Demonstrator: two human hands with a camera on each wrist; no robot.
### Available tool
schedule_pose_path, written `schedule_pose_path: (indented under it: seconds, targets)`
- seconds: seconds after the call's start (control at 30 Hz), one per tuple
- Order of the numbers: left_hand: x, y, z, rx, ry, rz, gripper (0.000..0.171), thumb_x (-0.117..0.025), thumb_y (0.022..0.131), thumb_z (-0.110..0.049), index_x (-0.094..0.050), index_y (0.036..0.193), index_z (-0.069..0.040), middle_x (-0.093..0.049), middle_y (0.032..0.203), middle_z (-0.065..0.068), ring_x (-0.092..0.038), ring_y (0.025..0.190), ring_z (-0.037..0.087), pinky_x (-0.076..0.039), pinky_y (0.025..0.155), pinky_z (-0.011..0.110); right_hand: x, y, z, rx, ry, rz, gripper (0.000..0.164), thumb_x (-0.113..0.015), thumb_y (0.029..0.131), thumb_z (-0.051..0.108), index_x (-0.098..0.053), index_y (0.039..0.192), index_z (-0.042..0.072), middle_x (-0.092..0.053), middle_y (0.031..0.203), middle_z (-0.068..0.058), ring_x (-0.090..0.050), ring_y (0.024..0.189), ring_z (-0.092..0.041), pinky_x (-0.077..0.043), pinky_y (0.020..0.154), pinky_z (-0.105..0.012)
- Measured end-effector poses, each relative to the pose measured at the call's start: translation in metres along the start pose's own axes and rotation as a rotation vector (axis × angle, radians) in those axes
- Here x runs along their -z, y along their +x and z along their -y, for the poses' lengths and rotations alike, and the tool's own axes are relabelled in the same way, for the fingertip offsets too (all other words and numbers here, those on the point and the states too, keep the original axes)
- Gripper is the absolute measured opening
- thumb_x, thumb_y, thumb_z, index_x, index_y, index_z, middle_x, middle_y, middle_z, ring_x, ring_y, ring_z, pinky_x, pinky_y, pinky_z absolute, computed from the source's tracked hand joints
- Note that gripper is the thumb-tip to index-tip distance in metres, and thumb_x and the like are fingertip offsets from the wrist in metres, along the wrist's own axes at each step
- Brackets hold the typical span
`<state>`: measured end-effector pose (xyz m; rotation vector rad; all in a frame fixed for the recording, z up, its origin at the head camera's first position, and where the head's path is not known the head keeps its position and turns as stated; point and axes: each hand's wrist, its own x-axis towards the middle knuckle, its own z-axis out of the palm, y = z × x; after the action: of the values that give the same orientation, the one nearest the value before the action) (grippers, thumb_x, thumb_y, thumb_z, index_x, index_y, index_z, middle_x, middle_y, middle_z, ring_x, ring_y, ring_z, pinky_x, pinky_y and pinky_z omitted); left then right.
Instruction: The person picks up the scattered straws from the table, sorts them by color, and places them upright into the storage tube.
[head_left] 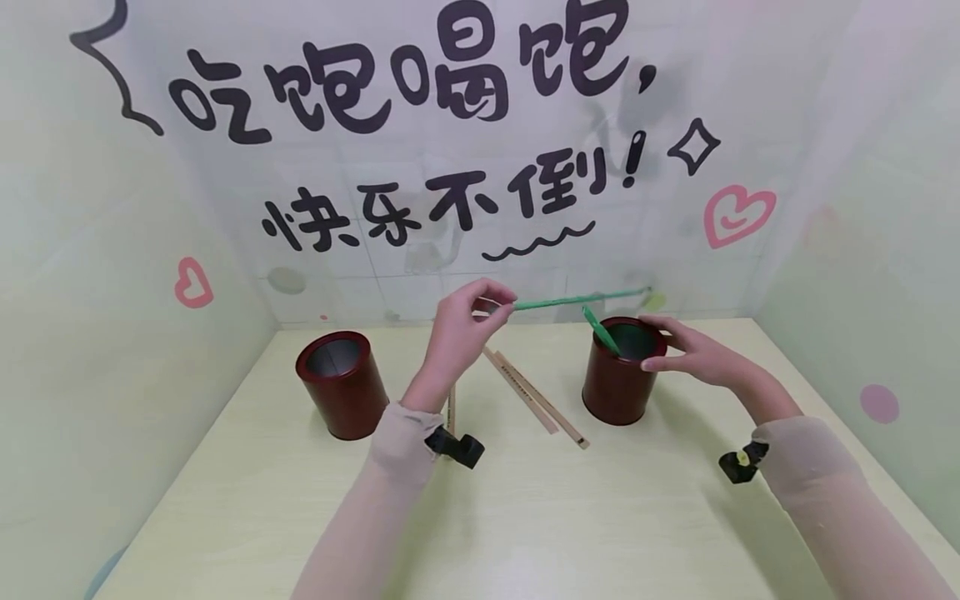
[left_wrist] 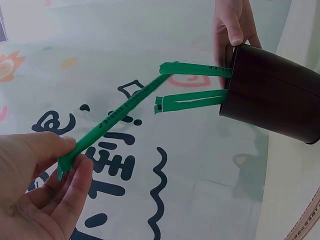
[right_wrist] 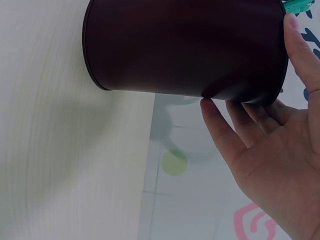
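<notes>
Green paper-wrapped slender stick (head_left: 555, 302), pinched by one end in the person's left hand (head_left: 467, 321).

From where I stand, the left thumb and fingertips are nearly closed together on that end, and the free length runs rightward from them, above a dark red cylindrical canister (head_left: 617, 392). The right hand (head_left: 697, 354) is spread wide about the canister, thumb at the rim, fingers curved against its side. Across the mouth from the right fingers, other green wrapped sticks (left_wrist: 192, 100) lean out; I can't tell whether the held one touches them. Below the left fingers, tan-wrapped sticks (head_left: 538, 395) lie on the pale table (head_left: 525, 525). The held stick looks light and stiff, its paper likely to crease or slide; a pinch nearer the middle would probably steady it better.
</notes>
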<state>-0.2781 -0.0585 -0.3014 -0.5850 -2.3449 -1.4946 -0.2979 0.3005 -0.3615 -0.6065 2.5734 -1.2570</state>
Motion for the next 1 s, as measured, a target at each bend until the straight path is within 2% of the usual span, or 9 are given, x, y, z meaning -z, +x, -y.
schedule_pose_path:
  seconds: [0.37, 0.63, 1.0]
  targets:
    - [-0.018, 0.007, -0.013, -0.03, 0.006, 0.026, 0.015, -0.07, 0.092, -0.009, -0.07, 0.107, -0.006, -0.071, 0.107, 0.01, -0.068, 0.097, 0.022, -0.06, 0.085, 0.028, 0.0, 0.0, 0.002, -0.004, -0.004, -0.005, 0.08, -0.066, 0.094, 0.02, -0.018, 0.157, 0.004, -0.028, 0.155, -0.026, -0.028, 0.143, -0.053, -0.042, 0.105, -0.067]
    - [-0.03, 0.013, -0.019, -0.043, -0.028, 0.051, 0.019, -0.072, 0.09, -0.007, -0.069, 0.109, -0.004, -0.07, 0.111, 0.01, -0.069, 0.097, 0.022, -0.06, 0.084, 0.025, 0.0, -0.001, 0.002, -0.002, 0.006, -0.005, 0.08, -0.066, 0.094, 0.019, -0.018, 0.157, 0.003, -0.028, 0.155, -0.027, -0.028, 0.142, -0.053, -0.042, 0.105, -0.067]
    - [-0.043, 0.017, -0.028, -0.055, -0.086, 0.144, 0.026, -0.072, 0.089, -0.003, -0.065, 0.115, -0.003, -0.065, 0.117, 0.012, -0.07, 0.102, 0.024, -0.059, 0.085, 0.021, -0.002, -0.002, 0.003, -0.012, 0.003, -0.001, 0.081, -0.066, 0.095, 0.021, -0.017, 0.157, 0.005, -0.026, 0.156, -0.027, -0.027, 0.143, -0.053, -0.042, 0.106, -0.067]
